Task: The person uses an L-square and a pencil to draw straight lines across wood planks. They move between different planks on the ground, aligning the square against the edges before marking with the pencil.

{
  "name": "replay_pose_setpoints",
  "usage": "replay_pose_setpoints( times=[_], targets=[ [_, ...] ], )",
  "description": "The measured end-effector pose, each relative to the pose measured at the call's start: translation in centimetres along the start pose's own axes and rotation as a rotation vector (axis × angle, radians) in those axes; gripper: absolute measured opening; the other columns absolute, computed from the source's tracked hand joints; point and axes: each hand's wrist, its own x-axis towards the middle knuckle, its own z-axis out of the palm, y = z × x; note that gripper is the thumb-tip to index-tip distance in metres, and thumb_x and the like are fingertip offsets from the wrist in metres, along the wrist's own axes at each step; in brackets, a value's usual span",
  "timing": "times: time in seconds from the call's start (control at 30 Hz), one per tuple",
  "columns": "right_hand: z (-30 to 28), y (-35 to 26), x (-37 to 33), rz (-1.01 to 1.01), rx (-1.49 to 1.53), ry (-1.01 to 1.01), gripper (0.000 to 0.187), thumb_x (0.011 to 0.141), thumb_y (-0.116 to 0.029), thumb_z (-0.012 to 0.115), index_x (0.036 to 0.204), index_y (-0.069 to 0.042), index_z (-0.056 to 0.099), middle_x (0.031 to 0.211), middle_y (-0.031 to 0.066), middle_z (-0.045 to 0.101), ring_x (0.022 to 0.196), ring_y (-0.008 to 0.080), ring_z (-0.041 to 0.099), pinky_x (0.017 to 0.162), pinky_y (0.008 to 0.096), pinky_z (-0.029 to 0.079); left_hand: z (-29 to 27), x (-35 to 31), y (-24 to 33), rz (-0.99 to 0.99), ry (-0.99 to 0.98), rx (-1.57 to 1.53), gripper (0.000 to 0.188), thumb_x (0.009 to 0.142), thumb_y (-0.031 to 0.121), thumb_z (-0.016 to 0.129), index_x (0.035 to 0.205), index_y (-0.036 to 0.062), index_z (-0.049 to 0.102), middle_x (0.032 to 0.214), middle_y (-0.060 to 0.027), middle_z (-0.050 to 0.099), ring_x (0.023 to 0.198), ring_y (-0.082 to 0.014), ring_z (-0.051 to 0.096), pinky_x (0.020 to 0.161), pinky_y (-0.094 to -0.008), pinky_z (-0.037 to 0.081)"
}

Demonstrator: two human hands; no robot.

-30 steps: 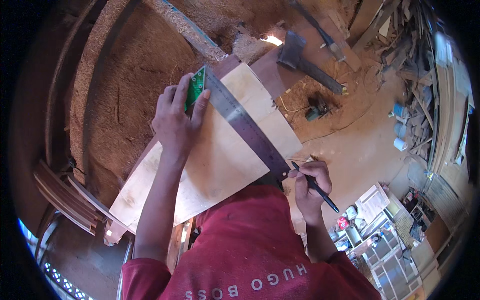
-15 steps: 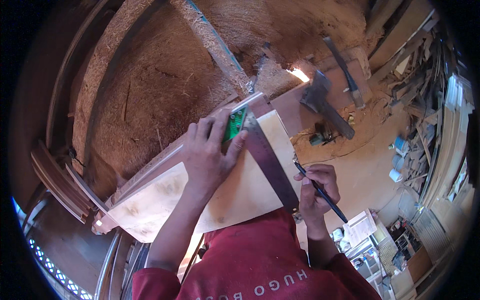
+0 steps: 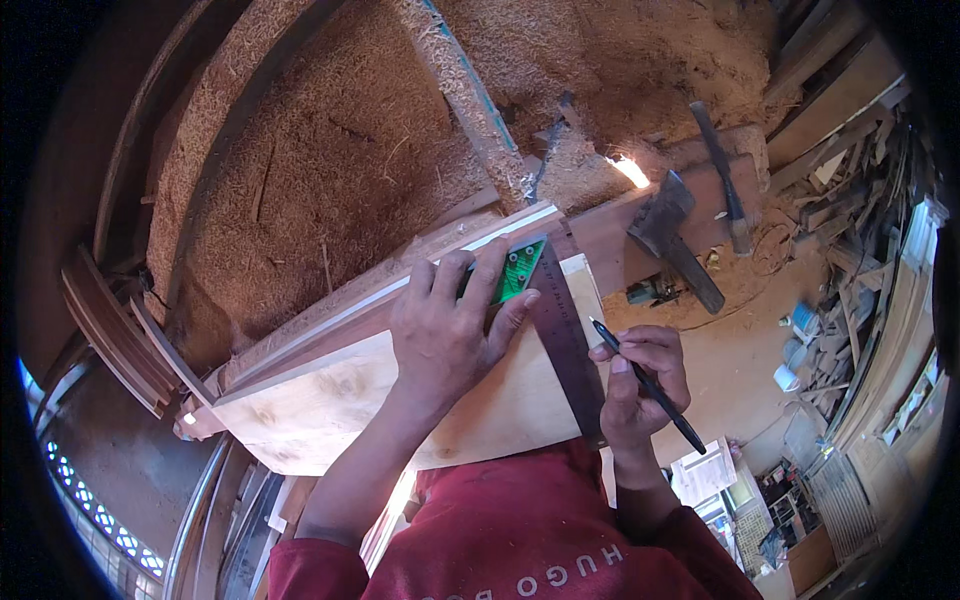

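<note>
A pale wooden board (image 3: 480, 415) lies slanted in front of me. Across its right end runs the dark metal blade (image 3: 566, 340) of a try square, whose green stock (image 3: 519, 272) sits at the board's far edge. My left hand (image 3: 445, 325) is closed on that stock, its thumb and fingers pressing it down. In my right hand (image 3: 645, 375) a black pen (image 3: 660, 400) is gripped, tip up and leaning left. Its tip is at the board's right end, close to the blade; whether it touches the wood I cannot tell.
Wood shavings (image 3: 360, 140) heap up beyond the board. A hammer-like tool (image 3: 665, 215) and a dark-handled chisel-like tool (image 3: 722, 175) rest on planks at the far right. Scrap wood (image 3: 860, 270) piles along the right side, near white buckets (image 3: 787, 377).
The try square and my left hand have shifted toward the board's right end, leaving a narrower strip beyond the blade. The pen tip is closer to the blade. The whole view has shifted slightly.
</note>
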Motion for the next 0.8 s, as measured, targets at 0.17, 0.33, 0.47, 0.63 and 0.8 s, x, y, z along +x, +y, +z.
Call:
replay_pose_setpoints(
  times=[0.17, 0.33, 0.47, 0.63, 0.8],
  targets=[
    [0.4, -0.1, 0.5, 0.024, 0.012, -0.009, 0.009, 0.094, -0.002, 0.058, 0.101, 0.004, 0.059, 0.103, 0.0184, 0.058, 0.077, 0.0203, 0.071, 0.069, 0.0299, 0.06, 0.0, 0.1, 0.0, 0.004, -0.009, 0.012, 0.053, 0.091, 0.049, 0.071, 0.129, 0.013, 0.068, 0.096, -0.0063, 0.061, 0.081, -0.0239, 0.058, 0.061, -0.0355, 0.05],
    [0.8, 0.4, 1.0, 0.015, 0.051, 0.031, 0.009, 0.092, 0.0, 0.061, 0.1, 0.004, 0.061, 0.103, 0.0179, 0.061, 0.076, 0.0204, 0.072, 0.067, 0.0281, 0.059, 0.0, 0.2, 0.1, 0.015, -0.013, 0.026, 0.054, 0.091, 0.049, 0.07, 0.131, 0.0133, 0.067, 0.096, -0.006, 0.061, 0.081, -0.0235, 0.058, 0.061, -0.0348, 0.05],
    [1.0, 0.6, 1.7, -0.009, 0.009, -0.015, 0.009, 0.09, 0.003, 0.063, 0.099, 0.003, 0.062, 0.104, 0.0181, 0.062, 0.08, 0.0217, 0.073, 0.071, 0.0292, 0.06, 0.0, 0.1, 0.0, 0.005, -0.013, 0.014, 0.054, 0.09, 0.05, 0.071, 0.13, 0.0132, 0.067, 0.097, -0.006, 0.061, 0.081, -0.0235, 0.058, 0.06, -0.0346, 0.049],
    [1.7, 0.2, 2.2, 0.061, 0.043, -0.007, 0.011, 0.088, 0.005, 0.066, 0.099, 0.003, 0.063, 0.103, 0.0177, 0.065, 0.083, 0.0232, 0.073, 0.074, 0.0305, 0.06, 0.1, 0.1, -0.1, 0.009, -0.012, 0.012, 0.054, 0.09, 0.049, 0.072, 0.13, 0.013, 0.067, 0.096, -0.0063, 0.061, 0.081, -0.0236, 0.058, 0.06, -0.0345, 0.049],
    [1.8, 0.3, 2.5, 0.061, -0.018, -0.027, 0.014, 0.087, 0.004, 0.069, 0.1, 0.002, 0.064, 0.102, 0.0185, 0.067, 0.086, 0.0226, 0.073, 0.077, 0.0307, 0.06, 0.1, 0.1, -0.1, -0.002, -0.014, -0.008, 0.053, 0.089, 0.047, 0.073, 0.129, 0.0127, 0.067, 0.095, -0.0058, 0.06, 0.08, -0.0231, 0.057, 0.059, -0.0348, 0.049]
  ],
)
